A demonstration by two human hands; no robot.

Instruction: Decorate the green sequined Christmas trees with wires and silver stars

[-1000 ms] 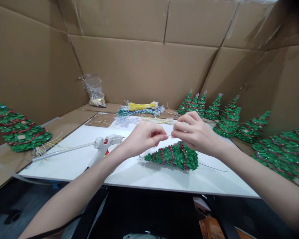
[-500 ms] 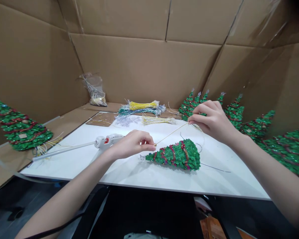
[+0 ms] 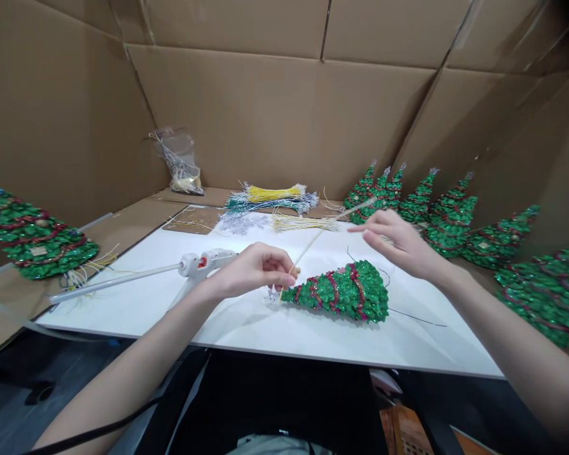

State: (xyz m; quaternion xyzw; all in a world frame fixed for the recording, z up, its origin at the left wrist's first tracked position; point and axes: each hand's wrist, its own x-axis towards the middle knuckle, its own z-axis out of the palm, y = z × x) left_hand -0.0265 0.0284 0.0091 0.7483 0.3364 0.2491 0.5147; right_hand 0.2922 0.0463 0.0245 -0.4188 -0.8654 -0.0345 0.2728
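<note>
My left hand (image 3: 264,273) is pinched on a thin pale yellow wire (image 3: 308,245), close above the tip of a small green Christmas tree (image 3: 344,292). From the fingers the wire slants up and right, its far end blurred by motion. That tree lies on its side, with red garland, a clear star (image 3: 271,295) at its tip and dark wires behind its base. My right hand (image 3: 389,239) hovers above the tree's base, forefinger stretched out and apart from the thumb, with nothing seen in it. The lower fingers are partly hidden.
A white glue gun (image 3: 201,264) with a long glue stick stands left on the white board (image 3: 246,335). Yellow and green wire bundles (image 3: 272,197) and a plastic bag (image 3: 183,164) sit at the back. More trees (image 3: 500,237) line the right; another tree (image 3: 38,237) is left.
My right hand has let go of the wire's far end, and its forefinger has straightened. The wire now swings up and right from my left hand, which keeps its pinch. The view has shifted slightly.
</note>
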